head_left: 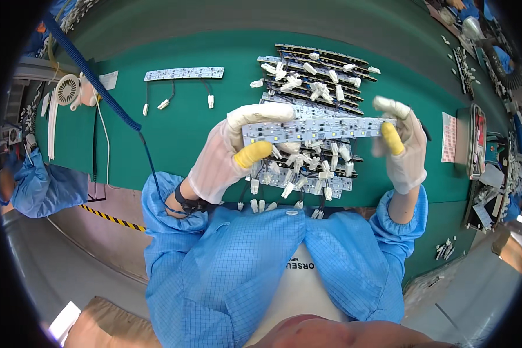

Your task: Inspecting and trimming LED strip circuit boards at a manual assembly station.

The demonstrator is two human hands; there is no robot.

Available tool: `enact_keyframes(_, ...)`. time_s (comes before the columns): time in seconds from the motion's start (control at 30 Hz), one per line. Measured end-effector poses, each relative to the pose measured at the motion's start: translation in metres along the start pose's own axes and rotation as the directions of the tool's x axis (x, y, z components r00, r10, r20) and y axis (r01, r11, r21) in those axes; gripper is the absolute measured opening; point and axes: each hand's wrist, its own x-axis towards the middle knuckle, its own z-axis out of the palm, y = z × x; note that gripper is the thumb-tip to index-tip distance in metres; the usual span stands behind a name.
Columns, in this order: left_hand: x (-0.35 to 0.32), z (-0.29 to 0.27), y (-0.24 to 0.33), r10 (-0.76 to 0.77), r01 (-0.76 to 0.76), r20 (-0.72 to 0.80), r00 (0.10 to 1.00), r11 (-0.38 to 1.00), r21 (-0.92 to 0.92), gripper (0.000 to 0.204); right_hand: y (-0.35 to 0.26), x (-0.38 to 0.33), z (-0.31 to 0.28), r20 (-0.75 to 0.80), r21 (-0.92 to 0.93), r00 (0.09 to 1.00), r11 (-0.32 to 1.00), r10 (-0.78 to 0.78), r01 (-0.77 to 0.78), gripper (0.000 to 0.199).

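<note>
A long white LED circuit board is held level in front of me, above a stack of similar boards. My left hand, in a white glove with a yellow thumb cot, grips its left end. At the right end, my right hand, gloved likewise, pinches the board with a yellow-covered thumb; its upper fingers are slightly blurred. Below and behind lies the stack of boards, with white connectors on short wires sticking out. Another single LED board lies apart at the far left, three connectors trailing from it.
A blue coiled cord runs from the upper left to a strap at my left wrist. A small white fan stands at the left. To the right are a printed sheet and a metal tray. Loose connectors lie lower right.
</note>
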Motion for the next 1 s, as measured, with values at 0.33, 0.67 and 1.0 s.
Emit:
enact_keyframes(0.33, -0.001, -0.006, 0.004, 0.077, -0.043, -0.220, 0.972, 0.987, 0.156, 0.065, 0.005, -0.001, -0.011, 0.040, 0.180, 0.999, 0.984, -0.016, 0.008, 0.037)
enact_keyframes(0.67, -0.003, -0.008, 0.008, 0.121, -0.068, -0.254, 0.960, 0.976, 0.206, 0.062, -0.007, -0.007, -0.008, 0.036, 0.290, 0.997, 0.956, -0.061, 0.048, 0.043)
enact_keyframes(1.0, -0.004, -0.019, -0.007, 0.266, -0.189, -0.274, 0.924, 0.942, 0.277, 0.057, -0.017, -0.011, -0.003, 0.019, 0.209, 0.997, 0.976, -0.070, 0.065, 0.050)
